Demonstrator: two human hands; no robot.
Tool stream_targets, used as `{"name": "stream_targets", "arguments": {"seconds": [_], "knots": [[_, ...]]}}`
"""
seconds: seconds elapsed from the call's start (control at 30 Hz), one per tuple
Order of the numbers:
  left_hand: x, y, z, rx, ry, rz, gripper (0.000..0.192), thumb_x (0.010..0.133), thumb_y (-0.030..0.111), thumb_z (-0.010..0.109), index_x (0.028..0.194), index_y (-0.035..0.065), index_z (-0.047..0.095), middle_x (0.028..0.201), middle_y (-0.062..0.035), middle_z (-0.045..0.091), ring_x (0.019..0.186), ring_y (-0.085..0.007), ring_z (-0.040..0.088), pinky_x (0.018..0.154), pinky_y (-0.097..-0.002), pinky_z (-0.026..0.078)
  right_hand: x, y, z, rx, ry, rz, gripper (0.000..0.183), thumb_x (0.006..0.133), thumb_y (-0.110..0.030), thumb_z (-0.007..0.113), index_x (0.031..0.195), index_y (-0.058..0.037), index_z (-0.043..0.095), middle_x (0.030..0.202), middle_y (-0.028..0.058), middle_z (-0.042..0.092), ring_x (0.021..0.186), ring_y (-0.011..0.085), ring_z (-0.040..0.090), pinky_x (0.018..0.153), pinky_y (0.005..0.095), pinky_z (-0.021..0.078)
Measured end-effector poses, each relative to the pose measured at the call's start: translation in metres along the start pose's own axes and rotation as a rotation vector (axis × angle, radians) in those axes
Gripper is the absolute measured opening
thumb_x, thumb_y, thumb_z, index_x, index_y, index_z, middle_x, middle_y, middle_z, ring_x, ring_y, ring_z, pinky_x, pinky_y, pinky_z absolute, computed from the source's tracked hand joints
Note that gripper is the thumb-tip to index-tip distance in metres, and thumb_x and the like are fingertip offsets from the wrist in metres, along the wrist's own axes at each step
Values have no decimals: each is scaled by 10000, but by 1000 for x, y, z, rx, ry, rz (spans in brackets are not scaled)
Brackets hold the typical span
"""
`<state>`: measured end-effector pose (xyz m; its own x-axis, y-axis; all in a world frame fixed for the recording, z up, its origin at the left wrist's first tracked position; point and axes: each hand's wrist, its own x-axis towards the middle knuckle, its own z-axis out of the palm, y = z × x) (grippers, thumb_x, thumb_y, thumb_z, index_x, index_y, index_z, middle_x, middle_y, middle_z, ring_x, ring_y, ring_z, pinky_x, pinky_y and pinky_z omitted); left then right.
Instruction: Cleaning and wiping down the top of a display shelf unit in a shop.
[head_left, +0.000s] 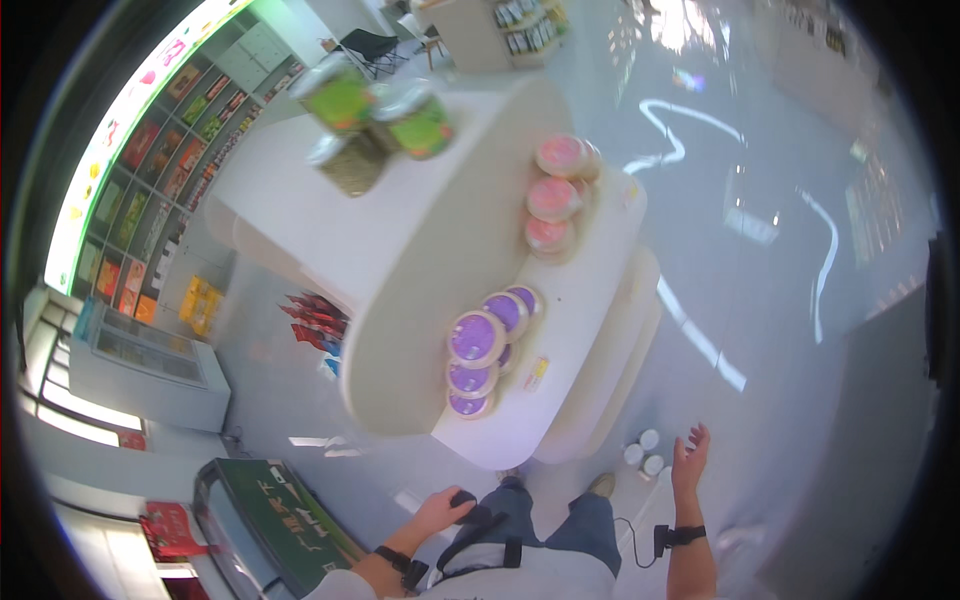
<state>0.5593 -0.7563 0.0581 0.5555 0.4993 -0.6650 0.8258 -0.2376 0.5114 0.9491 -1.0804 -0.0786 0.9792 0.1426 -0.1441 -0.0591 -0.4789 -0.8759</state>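
My left hand (441, 511) is at my left hip, with its fingers around a small black object (465, 499) too dark to name. My right hand (691, 459) is held out over the floor on the right, fingers bent and apart, with nothing in it. Several white-lidded containers (643, 450) stand on the floor just left of that hand. Before me is a white tiered display stand (577, 307). Its lower shelf bears round tubs with purple lids (476, 337) at the near end and tubs with pink lids (553, 199) farther along.
Clear jars with green labels (416, 124) stand on the upper tier. Stocked wall shelves (150, 187) run along the left, above a white freezer (150, 367). At the lower left is a dark green cabinet (281, 517) bearing writing. A black folding chair (371, 49) stands at the back.
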Motion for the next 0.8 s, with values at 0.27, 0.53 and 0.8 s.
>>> {"name": "stream_targets", "arguments": {"seconds": [0.27, 0.53, 0.8], "knots": [[-22, -8, -62, -216, 77, 234, 288, 921, 277, 710, 1050, 28, 641, 810, -108, 703, 591, -147, 655, 541, -294, 532, 22, -294, 51, 97, -94, -612, 539, 847, -97, 723, 1330, -3, 504, 1238, 157, 606, 1178, 276, 594, 985, 381, 474], [-57, -47, -116, -491, 261, 143, 284, 912, 268, 703, 1036, 22, 633, 775, -128, 697, 542, -191, 670, 477, -311, 527, 42, -622, 168, 119, -173, -1012, 763, 839, -317, 785, 1414, 20, 412, 1385, 228, 515, 1323, 338, 498, 1073, 419, 426], [-81, -108, -128, -713, 470, 82, 287, 892, 220, 724, 1026, -17, 632, 789, -87, 685, 605, -152, 665, 447, -303, 520, 51, -746, 260, -29, -44, -952, 1145, 607, -505, 901, 1448, 64, 371, 1331, 278, 563, 1203, 349, 599, 947, 423, 537]]}}
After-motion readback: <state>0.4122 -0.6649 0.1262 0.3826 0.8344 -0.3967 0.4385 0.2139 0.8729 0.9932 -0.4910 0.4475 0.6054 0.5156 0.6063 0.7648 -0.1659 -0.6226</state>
